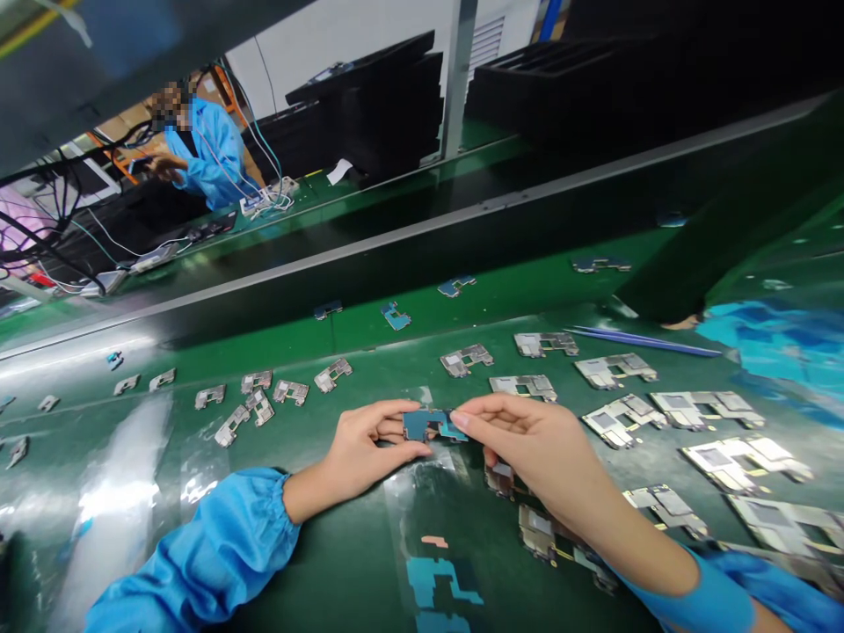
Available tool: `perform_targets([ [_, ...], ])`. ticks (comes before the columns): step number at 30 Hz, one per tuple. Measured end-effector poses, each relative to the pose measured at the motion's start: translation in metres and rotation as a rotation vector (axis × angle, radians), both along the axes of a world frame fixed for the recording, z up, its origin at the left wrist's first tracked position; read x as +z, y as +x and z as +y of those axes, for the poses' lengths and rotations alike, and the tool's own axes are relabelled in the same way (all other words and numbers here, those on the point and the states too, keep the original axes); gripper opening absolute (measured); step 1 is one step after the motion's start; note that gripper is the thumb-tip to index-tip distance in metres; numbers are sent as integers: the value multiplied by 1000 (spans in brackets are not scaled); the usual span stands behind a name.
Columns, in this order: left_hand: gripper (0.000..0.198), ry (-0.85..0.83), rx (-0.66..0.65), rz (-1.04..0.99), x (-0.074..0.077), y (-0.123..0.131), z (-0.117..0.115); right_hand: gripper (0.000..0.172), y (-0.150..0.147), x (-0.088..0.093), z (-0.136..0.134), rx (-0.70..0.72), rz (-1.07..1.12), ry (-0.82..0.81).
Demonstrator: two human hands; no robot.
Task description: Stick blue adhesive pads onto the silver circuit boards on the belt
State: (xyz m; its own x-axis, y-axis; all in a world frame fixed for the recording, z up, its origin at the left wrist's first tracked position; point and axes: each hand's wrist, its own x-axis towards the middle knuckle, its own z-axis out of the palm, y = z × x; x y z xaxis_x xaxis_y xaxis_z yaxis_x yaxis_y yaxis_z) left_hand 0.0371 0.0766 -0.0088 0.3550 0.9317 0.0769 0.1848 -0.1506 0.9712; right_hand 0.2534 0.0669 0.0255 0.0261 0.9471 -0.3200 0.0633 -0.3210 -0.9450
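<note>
Between my two hands, a small circuit board is held just above the green mat, its dark blue face toward me. My left hand grips its left end between thumb and fingers. At the other end, my right hand pinches the board near a lighter blue patch; the fingertips partly hide that end. Below them, a clear film strip lies on the mat. Blue cut-out stickers and a small orange piece are on it. Some metal-covered boards lie partly hidden beneath my right forearm.
Several silvery circuit boards lie spread on the right, others on the left. Blue tweezers rest at the back right beside a blue plastic sheet. A metal rail crosses behind. Across the bench sits a person in blue.
</note>
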Motion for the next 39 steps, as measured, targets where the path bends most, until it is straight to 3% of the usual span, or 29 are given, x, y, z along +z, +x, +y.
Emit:
perform_targets([
  [22, 46, -26, 18, -25, 5, 2, 1, 29, 0, 3, 0, 10, -56, 39],
  [39, 48, 0, 26, -17, -1, -1, 1, 25, 0, 3, 3, 19, -36, 59],
])
